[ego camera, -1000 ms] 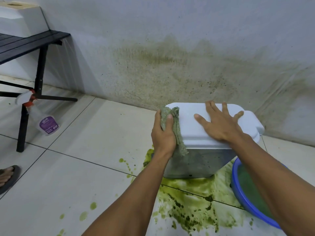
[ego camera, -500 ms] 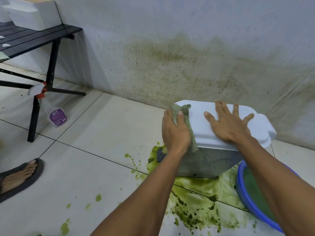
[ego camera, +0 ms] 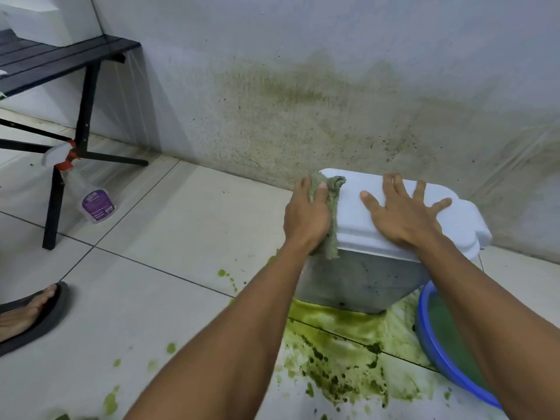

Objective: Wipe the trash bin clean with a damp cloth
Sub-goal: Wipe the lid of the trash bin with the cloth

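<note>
A grey trash bin (ego camera: 360,283) with a white lid (ego camera: 360,183) stands on the tiled floor against the stained wall. My left hand (ego camera: 306,219) grips a green-grey cloth (ego camera: 331,207) and presses it on the lid's left end, with the cloth hanging down over the bin's left corner. My right hand (ego camera: 400,213) lies flat on top of the lid, fingers spread, holding nothing. The bin's left side is hidden behind my left hand and forearm.
Green slime (ego camera: 345,362) covers the floor in front of the bin. A blue basin (ego camera: 439,356) of green water sits at the right. A spray bottle (ego camera: 91,195) stands by a black bench (ego camera: 69,65) at left. A sandalled foot (ego camera: 27,313) is at far left.
My left hand with the cloth has slid a little up along the lid's left end. The camera has turned left, so the bin sits further right. My right hand stays flat on the lid.
</note>
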Tool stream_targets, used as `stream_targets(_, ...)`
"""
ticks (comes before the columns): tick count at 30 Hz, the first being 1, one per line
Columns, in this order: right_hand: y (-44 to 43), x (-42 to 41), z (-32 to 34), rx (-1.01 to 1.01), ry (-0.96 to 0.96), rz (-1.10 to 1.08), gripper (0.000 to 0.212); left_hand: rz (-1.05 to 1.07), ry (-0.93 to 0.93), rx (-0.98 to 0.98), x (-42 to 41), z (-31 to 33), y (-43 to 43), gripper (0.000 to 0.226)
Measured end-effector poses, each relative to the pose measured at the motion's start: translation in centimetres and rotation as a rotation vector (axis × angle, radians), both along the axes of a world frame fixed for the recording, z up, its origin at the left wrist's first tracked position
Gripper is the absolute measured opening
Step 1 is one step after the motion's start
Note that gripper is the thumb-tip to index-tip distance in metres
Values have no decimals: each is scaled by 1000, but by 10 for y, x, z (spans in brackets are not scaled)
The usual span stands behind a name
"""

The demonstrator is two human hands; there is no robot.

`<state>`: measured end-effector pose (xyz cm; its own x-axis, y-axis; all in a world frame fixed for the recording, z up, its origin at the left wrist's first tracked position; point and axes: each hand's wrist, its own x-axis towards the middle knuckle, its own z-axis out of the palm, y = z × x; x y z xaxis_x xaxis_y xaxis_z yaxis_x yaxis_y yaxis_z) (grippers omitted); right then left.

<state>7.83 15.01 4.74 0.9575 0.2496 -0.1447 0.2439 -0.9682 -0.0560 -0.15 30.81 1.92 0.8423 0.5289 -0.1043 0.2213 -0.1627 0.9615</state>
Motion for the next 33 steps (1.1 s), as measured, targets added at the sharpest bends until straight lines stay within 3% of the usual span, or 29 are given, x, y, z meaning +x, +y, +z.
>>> stream_targets(3,1,1,1,1,7,-10,82,-188,-28,-137,20,-4,33,55)
stream_targets(7,1,0,0,4,3,-11,81,-137,-85,-264,21,-9,35,51)
stream_targets(10,3,0,0,10,-4,-18,80,-29,-110,-134,-3,-12,11,53)
stream_targets(13,3,2,-1,16,-6,-23,81,236,-204,13,-43,-21,-49,55)
stream_targets(18,1,2,-1,30,-2,-13,82,350,-291,0,-52,-29,-128,63)
stream_targets(23,-7,6,14,-6,11,56,94,379,-298,-15,-37,-26,-104,62)
stream_targets(28,-15,3,23,-120,-187,125,112,289,-63,-108,-8,-6,-31,53)
stream_targets(33,-10,-3,8,105,-73,13,90,352,-133,3,-22,-8,-56,56)
